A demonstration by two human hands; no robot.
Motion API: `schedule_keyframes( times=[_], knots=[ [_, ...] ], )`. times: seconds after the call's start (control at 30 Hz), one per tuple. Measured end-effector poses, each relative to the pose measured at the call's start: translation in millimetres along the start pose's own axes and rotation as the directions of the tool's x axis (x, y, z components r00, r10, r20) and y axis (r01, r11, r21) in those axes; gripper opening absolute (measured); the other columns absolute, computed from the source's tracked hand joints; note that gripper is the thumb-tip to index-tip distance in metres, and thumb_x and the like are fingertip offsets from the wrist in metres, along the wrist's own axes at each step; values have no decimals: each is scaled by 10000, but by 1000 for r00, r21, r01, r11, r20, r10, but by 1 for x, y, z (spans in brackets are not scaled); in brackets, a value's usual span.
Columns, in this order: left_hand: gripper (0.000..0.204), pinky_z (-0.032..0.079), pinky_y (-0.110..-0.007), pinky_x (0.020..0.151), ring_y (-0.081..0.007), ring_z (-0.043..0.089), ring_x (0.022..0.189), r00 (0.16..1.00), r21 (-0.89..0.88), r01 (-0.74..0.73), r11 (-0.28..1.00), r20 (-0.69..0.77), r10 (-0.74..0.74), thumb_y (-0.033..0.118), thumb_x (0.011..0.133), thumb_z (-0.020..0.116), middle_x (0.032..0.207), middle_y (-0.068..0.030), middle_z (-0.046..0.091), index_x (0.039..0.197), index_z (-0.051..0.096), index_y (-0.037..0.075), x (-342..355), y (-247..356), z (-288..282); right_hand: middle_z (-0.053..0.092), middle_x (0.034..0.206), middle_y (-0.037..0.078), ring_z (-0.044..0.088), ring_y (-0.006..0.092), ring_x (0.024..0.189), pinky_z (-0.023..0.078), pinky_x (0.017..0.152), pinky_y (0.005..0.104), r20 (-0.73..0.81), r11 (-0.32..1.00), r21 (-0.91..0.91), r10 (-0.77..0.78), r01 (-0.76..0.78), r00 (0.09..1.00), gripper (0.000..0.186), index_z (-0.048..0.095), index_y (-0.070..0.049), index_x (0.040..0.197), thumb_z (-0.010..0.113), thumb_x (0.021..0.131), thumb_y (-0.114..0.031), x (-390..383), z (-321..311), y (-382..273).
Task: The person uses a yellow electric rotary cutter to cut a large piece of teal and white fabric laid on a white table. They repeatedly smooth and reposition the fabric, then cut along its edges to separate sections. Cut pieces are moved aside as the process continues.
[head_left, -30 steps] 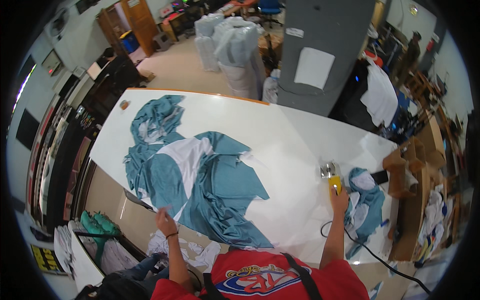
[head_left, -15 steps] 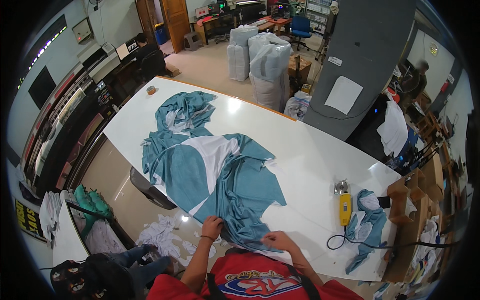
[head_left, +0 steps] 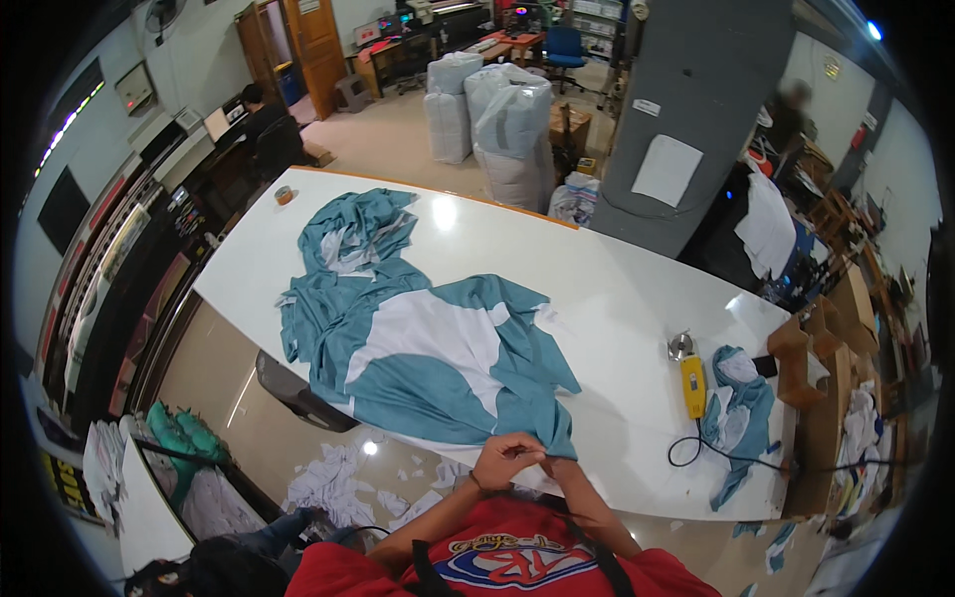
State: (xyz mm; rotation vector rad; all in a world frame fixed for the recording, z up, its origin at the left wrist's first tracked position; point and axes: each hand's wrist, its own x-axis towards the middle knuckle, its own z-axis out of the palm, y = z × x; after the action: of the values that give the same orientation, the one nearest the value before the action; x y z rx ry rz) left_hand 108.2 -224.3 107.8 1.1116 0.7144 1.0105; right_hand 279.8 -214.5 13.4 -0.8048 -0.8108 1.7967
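Observation:
A large piece of teal and white fabric point(head_left: 428, 338) lies rumpled across the white table point(head_left: 637, 289), its near end drawn to the front edge. There my left hand point(head_left: 505, 462) is closed, thumb and fingers pinched together at the teal fabric's edge. Close beside it is my right hand point(head_left: 563, 475), its fingers mostly covered by the teal cloth hanging over them. My two hands almost touch in front of my red shirt. Farther back, more teal fabric point(head_left: 353, 234) sits bunched up.
A yellow handheld rotary cutter point(head_left: 691, 386) with a black cord rests at the right, beside teal and white scraps point(head_left: 738, 408). Cardboard boxes point(head_left: 811, 363) stand at the right end. A tape roll point(head_left: 284, 195) is at the far left corner. White scraps point(head_left: 333, 490) litter the floor.
My left hand has moved right, close to my right hand. The near fabric has shifted right and its folds have spread, showing more of the white panel. The view has shifted slightly.

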Motion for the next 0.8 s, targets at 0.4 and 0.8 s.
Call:
schedule_keyframes(
  times=[0.4,0.8],
  knots=[
    [510,532,-442,1029,-275,580,1264,881,-371,60,926,-417,-225,367,1067,572,1390,-114,595,1405,544,-14,21,-118,-126,690,1261,133,647,282,1210,467,1117,476,-352,905,205,-287,373,891,322,633,-5,1275,684,962,-59,-87,37,-100],
    [492,502,-506,1071,-352,651,1188,721,-459,-621,635,-652,234,352,989,604,1312,-173,669,1337,618,4,-35,161,-247,649,1315,205,636,388,1213,490,1065,575,-264,435,-260,-891,862,369,451,597,27,1315,679,939,-207,-315,-15,-149]
  ],
)
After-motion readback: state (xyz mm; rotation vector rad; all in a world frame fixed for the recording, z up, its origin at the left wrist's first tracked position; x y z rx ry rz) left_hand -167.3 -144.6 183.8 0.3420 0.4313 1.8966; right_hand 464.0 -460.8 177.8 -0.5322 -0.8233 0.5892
